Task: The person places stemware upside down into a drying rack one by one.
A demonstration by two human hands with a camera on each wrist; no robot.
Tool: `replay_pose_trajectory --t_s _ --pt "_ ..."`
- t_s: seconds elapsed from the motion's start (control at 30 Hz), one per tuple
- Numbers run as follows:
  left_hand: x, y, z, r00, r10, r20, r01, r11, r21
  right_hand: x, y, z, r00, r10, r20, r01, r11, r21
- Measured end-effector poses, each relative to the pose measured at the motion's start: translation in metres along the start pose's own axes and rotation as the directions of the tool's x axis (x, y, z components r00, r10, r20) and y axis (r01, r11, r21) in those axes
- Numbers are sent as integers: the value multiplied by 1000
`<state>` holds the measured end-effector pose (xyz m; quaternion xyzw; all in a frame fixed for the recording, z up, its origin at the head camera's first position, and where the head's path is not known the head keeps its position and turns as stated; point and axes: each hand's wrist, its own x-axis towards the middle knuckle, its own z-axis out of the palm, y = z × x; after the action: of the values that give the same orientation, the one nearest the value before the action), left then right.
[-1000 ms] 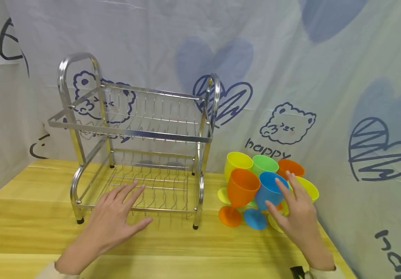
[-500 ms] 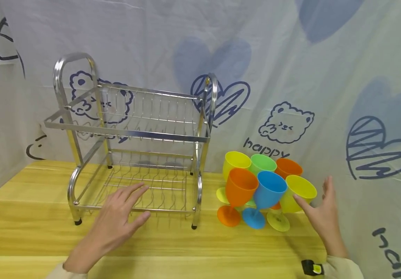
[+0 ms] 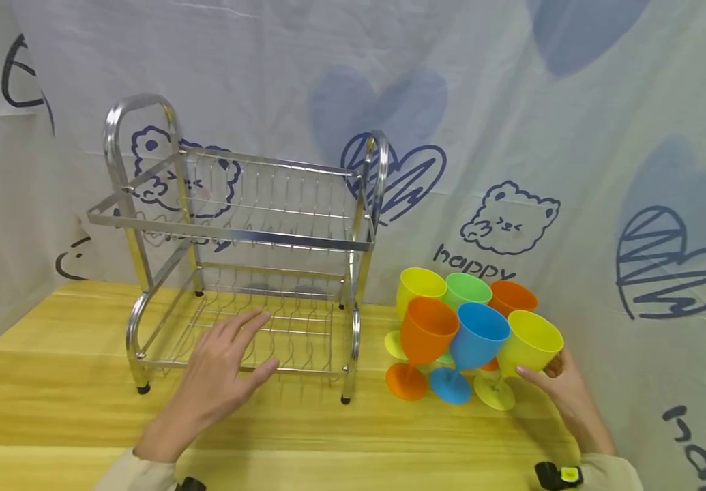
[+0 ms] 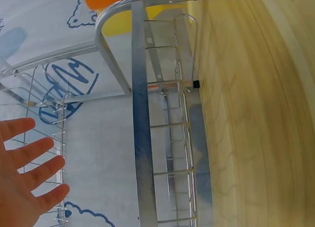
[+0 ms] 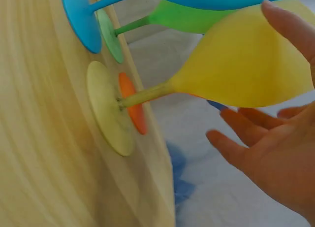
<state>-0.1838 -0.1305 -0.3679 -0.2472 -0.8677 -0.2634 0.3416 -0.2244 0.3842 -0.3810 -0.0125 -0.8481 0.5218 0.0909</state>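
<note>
In the head view, several plastic goblets stand grouped at the right of the wooden table. My right hand is at the right side of the near yellow goblet, its thumb in front of the bowl. In the right wrist view the fingers are spread and loosely bent beside the yellow bowl, and its foot stands on the table. A blue goblet and an orange goblet are to its left. My left hand hovers before the metal dish rack, fingers extended, holding nothing.
Behind the front goblets stand a yellow goblet, a green goblet and an orange-red goblet. The two-tier rack occupies the left of the table. A printed cloth hangs behind and at the right.
My right hand has moved from above the blue goblet out to the right, then in against the near yellow goblet's side. My left hand has shifted slightly right. The goblets stand as before.
</note>
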Motion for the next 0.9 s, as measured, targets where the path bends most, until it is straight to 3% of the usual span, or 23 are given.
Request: replay_pose_trajectory --t_s 0.23,0.57,0.73,0.9 --pt "4 1 1 998 -68 12 69 993 -95 1 10 4 1000 -16 -20 16 999 32" --pt "3 1 -3 990 -132 43 137 980 -144 2 11 6 1000 23 -19 -23 999 -27" --pt "2 0 -6 989 -146 37 151 970 -193 -1 11 1 998 -37 -56 42 996 85" --pt "2 -1 -9 986 -164 34 167 944 -286 -7 -1 -9 989 -118 -89 130 979 154"
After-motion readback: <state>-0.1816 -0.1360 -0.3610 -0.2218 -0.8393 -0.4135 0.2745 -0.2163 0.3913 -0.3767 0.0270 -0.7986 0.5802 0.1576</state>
